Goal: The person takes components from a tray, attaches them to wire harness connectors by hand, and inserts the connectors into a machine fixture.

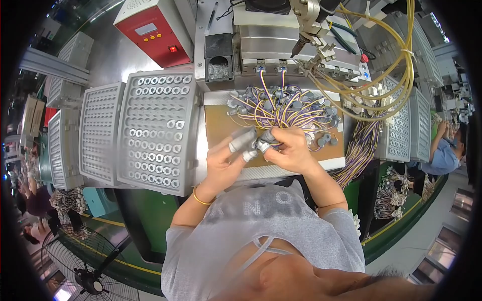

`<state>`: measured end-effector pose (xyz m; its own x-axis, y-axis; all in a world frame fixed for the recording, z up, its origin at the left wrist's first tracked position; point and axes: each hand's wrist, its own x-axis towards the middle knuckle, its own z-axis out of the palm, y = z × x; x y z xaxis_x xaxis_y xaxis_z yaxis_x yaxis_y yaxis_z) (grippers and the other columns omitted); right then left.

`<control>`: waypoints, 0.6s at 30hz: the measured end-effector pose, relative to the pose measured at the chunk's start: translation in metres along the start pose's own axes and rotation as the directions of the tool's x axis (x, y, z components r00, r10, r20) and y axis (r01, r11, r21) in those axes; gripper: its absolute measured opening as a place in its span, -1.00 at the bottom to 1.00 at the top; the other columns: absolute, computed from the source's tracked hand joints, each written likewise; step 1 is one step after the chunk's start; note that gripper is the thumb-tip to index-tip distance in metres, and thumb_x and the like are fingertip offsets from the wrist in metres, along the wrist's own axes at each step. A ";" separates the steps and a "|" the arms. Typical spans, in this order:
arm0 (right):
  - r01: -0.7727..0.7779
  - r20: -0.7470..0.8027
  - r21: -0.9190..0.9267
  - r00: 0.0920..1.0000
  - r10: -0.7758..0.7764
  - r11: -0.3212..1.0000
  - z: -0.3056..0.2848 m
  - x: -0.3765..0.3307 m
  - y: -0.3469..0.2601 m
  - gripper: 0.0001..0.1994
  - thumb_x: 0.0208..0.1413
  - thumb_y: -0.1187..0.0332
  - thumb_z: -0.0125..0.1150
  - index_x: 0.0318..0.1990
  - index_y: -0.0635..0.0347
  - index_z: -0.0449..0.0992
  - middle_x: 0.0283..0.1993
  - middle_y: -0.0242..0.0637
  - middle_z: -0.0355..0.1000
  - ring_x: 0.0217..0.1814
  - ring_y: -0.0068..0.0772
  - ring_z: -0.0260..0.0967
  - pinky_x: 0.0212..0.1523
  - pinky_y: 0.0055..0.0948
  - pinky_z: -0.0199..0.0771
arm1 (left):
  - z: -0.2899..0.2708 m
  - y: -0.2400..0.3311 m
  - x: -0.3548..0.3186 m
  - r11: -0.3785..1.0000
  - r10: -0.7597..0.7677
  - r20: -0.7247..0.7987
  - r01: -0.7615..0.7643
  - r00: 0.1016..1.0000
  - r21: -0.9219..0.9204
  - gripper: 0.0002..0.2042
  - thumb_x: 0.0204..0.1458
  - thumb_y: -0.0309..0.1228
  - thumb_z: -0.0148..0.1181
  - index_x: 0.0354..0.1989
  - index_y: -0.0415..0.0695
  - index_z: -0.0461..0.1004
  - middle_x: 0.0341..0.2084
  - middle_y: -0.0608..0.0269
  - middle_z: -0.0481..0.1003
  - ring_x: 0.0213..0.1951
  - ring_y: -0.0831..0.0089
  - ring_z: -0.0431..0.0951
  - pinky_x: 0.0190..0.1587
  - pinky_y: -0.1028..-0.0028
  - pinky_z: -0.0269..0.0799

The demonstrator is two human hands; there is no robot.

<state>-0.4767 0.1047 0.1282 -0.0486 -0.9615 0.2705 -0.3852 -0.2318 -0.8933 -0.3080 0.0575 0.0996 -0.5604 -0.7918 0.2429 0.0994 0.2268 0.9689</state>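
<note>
My left hand [224, 158] and my right hand [290, 149] meet at the near edge of a heap of wired parts, with grey covers on several fingertips. Both are closed in a pinch around something small and dark that the fingers mostly hide. The left fingers are slightly blurred. Just beyond lie yellow and purple wires [281, 113] ending in round grey caps [297, 106], spread over a brown board [216, 128]. Two of these wires run up to small blue connectors in a metal fixture [273, 66].
Left of my hands stands a grey tray [193, 118] with rows of metal rings, beside another grey tray [83, 165]. A red control box [163, 37] and a black bin [219, 45] are behind. A soldering-type head [300, 46] and yellow tubes [409, 65] overhang the right; a wire bundle [364, 145] hangs there.
</note>
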 end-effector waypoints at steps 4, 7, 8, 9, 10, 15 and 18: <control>-0.012 0.051 -0.050 0.999 0.015 0.999 -0.001 0.003 0.006 -0.88 -0.34 0.51 0.14 -0.53 0.34 0.42 -0.67 -0.17 0.29 -0.71 -0.27 0.23 -0.65 -0.43 0.25 | -0.004 -0.003 0.001 0.986 -0.122 0.008 0.123 0.992 -0.111 -0.65 -0.15 -0.57 0.16 -0.11 -0.26 0.40 -0.17 0.08 0.43 -0.14 0.38 0.43 -0.10 0.48 0.31; 0.129 -0.010 -0.040 0.992 -0.129 0.991 0.007 0.008 0.003 -0.88 -0.33 0.49 0.16 -0.65 0.27 0.32 -0.75 -0.31 0.26 -0.77 -0.55 0.20 -0.74 -0.55 0.11 | -0.008 -0.002 -0.001 0.999 -0.008 -0.020 0.007 1.000 -0.045 -0.68 -0.13 -0.67 0.11 -0.12 -0.37 0.37 -0.21 0.08 0.42 -0.24 0.47 0.44 -0.25 0.55 0.39; 0.050 0.048 -0.059 0.998 -0.047 0.997 0.007 0.005 0.002 -0.87 -0.33 0.46 0.16 -0.64 0.27 0.32 -0.75 -0.31 0.25 -0.75 -0.55 0.19 -0.73 -0.55 0.11 | -0.009 -0.003 -0.005 0.999 -0.017 -0.019 0.017 1.000 -0.037 -0.70 -0.13 -0.68 0.10 -0.15 -0.37 0.38 -0.23 0.10 0.42 -0.24 0.46 0.44 -0.23 0.53 0.39; -0.020 0.112 -0.080 0.993 0.029 0.997 0.006 0.001 0.001 -0.86 -0.33 0.44 0.17 -0.63 0.27 0.32 -0.74 -0.30 0.23 -0.73 -0.56 0.18 -0.71 -0.54 0.11 | -0.009 -0.004 -0.008 0.999 -0.027 -0.027 0.027 0.999 -0.023 -0.72 -0.14 -0.68 0.08 -0.17 -0.36 0.39 -0.24 0.12 0.42 -0.23 0.46 0.44 -0.21 0.51 0.39; -0.138 0.119 -0.057 0.982 0.144 0.989 0.010 -0.004 0.001 -0.86 -0.29 0.42 0.14 -0.54 0.28 0.38 -0.69 -0.34 0.26 -0.67 -0.61 0.19 -0.66 -0.57 0.16 | -0.006 -0.002 -0.007 1.000 -0.004 -0.036 0.003 0.999 -0.016 -0.75 -0.13 -0.67 0.07 -0.21 -0.34 0.41 -0.26 0.18 0.43 -0.22 0.46 0.43 -0.18 0.50 0.37; -0.464 0.121 0.323 0.885 0.450 0.825 0.015 -0.024 0.016 -0.88 -0.04 0.53 0.03 -0.32 0.34 0.41 -0.52 -0.43 0.37 -0.55 -0.70 0.27 -0.60 -0.72 0.24 | 0.011 -0.016 -0.004 0.774 -0.386 0.118 0.391 0.915 -0.499 -0.79 -0.03 -0.49 0.08 -0.19 -0.20 0.42 -0.47 0.37 0.45 -0.52 0.73 0.37 -0.53 0.70 0.26; -0.349 0.123 0.321 0.937 0.326 0.881 0.013 -0.016 0.015 -0.78 -0.02 0.52 -0.02 -0.17 0.36 0.35 -0.41 -0.35 0.38 -0.45 -0.66 0.31 -0.52 -0.69 0.28 | 0.007 -0.012 0.001 0.721 -0.364 0.098 0.347 0.926 -0.600 -0.76 0.01 -0.46 0.02 -0.12 -0.20 0.38 -0.49 0.35 0.45 -0.56 0.72 0.36 -0.55 0.71 0.25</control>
<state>-0.4699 0.1148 0.1057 -0.0579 -0.9950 -0.0820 -0.0264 0.0836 -0.9961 -0.3157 0.0581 0.0876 -0.6359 -0.7604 -0.1321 0.3707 -0.4511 0.8119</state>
